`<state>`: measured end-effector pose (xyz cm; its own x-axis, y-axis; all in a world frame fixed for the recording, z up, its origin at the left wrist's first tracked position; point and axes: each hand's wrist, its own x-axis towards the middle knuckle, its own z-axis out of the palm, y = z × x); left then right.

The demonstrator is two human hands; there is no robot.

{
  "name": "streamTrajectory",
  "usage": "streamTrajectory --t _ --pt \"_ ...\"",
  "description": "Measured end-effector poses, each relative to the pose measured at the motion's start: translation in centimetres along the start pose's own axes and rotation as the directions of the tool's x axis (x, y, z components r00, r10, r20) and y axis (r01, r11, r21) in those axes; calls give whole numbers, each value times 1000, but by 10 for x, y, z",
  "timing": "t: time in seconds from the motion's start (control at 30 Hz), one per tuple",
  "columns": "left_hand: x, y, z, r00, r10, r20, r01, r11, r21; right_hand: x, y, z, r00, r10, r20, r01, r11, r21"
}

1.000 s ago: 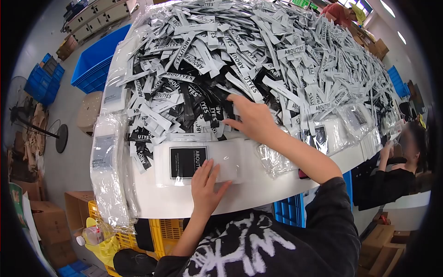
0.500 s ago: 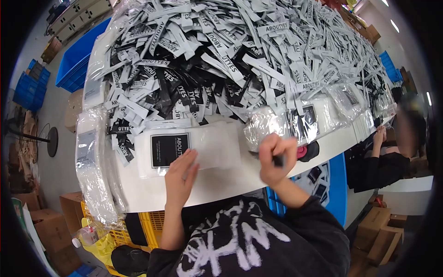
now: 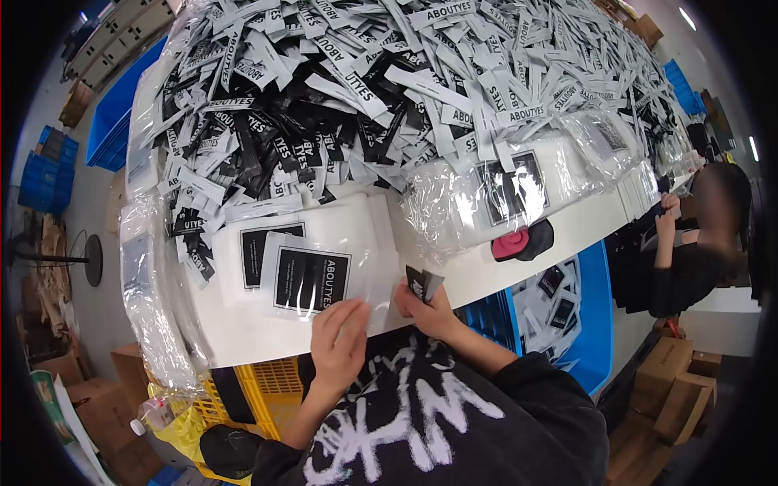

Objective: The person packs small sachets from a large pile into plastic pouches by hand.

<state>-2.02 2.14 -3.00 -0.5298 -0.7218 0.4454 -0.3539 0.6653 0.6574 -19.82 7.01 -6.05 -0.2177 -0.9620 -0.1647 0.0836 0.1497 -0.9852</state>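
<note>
My left hand (image 3: pixel 340 340) is closed on the lower right edge of a clear frosted bag (image 3: pixel 312 278) with a black ABOUTYES label. That bag is raised a little over a stack of similar bags (image 3: pixel 231 251) near the table's front edge. Just right of it, my right hand (image 3: pixel 425 308) pinches small black and grey packets (image 3: pixel 422 283) that point upward. Behind both hands a big pile of white and black ABOUTYES packets (image 3: pixel 356 89) covers the table.
Shiny plastic-wrapped bags (image 3: pixel 519 190) lie to the right, with a pink and black item (image 3: pixel 523 241) before them. A blue bin (image 3: pixel 596 312) of labelled bags stands below the edge. More wrapped bags (image 3: pixel 150 292) line the left. Another person (image 3: pixel 701 259) works at far right.
My right hand came back from the pile, now beside my left hand with packets showing. My left hand went from lying flat on the stack to lifting its top bag. The view shifted.
</note>
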Motion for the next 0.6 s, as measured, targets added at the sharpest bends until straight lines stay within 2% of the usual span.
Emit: streamTrajectory --t 0.03,0.07,0.13,0.17,0.23,0.27,0.3,0.33,0.37,0.4,0.47,0.5,0.53,0.57,0.6 --pt "0 -1 2 999 -15 28 16 1000 -21 5 -12 0 998 -12 61 9 999 37" --pt "-1 -3 4 998 -31 61 34 999 -42 11 -28 -4 987 -91 136 120 966 -230" --pt "1 -7 1 988 -59 143 66 997 -49 23 -30 -8 965 -161 206 229 901 -368" --pt "3 -4 -4 961 -189 204 225 959 -170 25 -30 -7 950 -193 246 286 856 -430" --pt "11 9 -16 841 -403 362 527 764 -372 23 -33 -2 922 -243 300 346 865 -363" --pt "6 7 -14 816 -463 346 577 695 -430 21 -32 3 896 -278 346 400 844 -357" --pt "5 6 -14 805 -482 347 592 701 -398 18 -31 9 866 -310 393 452 822 -348" --pt "6 5 -13 792 -503 345 607 706 -364 14 -26 20 876 -262 405 432 801 -414" --pt "7 3 -13 781 -522 341 620 712 -330 15 -27 21 886 -251 390 398 844 -360" --pt "5 -1 -11 844 -478 245 537 731 -421 18 -33 22 895 -239 377 363 881 -304" --pt "4 -6 -11 791 -587 173 575 616 -538 20 -43 20 909 -222 353 298 938 -178" --pt "4 -7 -12 754 -640 144 583 553 -595 19 -46 25 915 -282 287 364 885 -291" --pt "6 -8 -13 766 -629 134 579 584 -569 16 -49 31 909 -350 226 414 815 -405" --pt "9 -5 -15 821 -553 141 537 665 -520 12 -49 36 891 -421 172 446 732 -516" --pt "13 0 -18 868 -472 154 485 738 -470 8 -43 37 867 -397 301 498 685 -531"
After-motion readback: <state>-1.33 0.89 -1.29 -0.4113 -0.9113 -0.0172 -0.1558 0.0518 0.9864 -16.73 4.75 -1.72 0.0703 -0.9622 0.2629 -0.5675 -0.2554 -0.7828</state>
